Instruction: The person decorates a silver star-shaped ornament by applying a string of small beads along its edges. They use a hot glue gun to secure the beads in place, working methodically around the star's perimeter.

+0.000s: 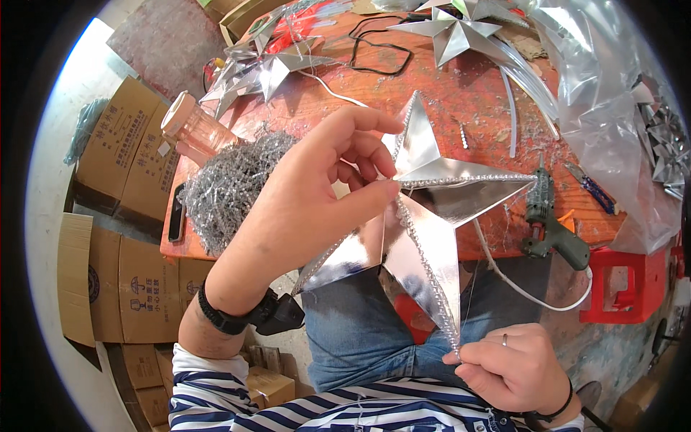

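Observation:
A shiny silver star ornament (425, 241) hangs over my lap and the table's near edge, with strings of small silver beads along several of its ridges. My left hand (338, 169) reaches across it, thumb and fingertips pinched on the bead string (412, 223) near the star's centre. At the tip of the lower point, my right hand (515, 367) is closed, its thumb and forefinger pinching the star's tip where the beads end. A dark green glue gun (545, 216) lies to the right of the star.
A tangled heap of silver bead string (234, 191) sits on the red table (439, 86) at left, beside a pink-lidded jar (194, 122). More silver stars (457, 32) lie at the back. Cutters (594, 189) and plastic sheeting (604, 122) are at right; cardboard boxes (147, 281) stand left.

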A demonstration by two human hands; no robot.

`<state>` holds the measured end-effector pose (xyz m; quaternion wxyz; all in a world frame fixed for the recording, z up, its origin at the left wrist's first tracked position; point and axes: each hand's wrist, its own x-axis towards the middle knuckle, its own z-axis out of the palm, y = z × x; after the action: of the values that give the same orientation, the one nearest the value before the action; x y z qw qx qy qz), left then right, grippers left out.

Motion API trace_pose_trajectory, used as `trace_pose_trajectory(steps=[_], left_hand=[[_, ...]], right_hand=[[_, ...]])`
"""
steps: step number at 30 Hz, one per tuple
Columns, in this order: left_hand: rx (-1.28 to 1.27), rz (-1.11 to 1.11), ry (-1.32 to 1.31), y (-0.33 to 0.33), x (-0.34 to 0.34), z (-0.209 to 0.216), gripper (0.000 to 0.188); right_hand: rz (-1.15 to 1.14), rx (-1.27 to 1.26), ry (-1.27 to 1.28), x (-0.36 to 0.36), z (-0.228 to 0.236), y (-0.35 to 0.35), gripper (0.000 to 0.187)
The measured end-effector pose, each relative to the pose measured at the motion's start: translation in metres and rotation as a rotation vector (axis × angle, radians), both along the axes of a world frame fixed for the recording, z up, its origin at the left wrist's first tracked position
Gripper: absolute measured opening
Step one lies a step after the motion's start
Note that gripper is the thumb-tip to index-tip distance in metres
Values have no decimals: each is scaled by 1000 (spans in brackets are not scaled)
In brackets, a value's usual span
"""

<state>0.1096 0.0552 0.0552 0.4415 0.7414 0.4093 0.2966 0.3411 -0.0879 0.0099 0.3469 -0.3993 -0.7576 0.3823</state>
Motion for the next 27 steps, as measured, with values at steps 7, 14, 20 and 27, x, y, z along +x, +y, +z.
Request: trace_pose_trajectory(steps=[7, 14, 20, 27], left_hand=[[12, -1, -6, 2, 0, -3, 45], [-15, 7, -22, 2, 0, -5, 45], [-9, 9, -25, 2, 0, -6, 45], [-19, 7, -25, 2, 0, -6, 44]], right_hand=[[83, -50, 66, 5, -9, -1, 13], [110, -140, 103, 8, -11, 0, 8], [151, -376, 171, 9, -13, 4, 10], [177, -483, 230, 9, -13, 5, 17]])
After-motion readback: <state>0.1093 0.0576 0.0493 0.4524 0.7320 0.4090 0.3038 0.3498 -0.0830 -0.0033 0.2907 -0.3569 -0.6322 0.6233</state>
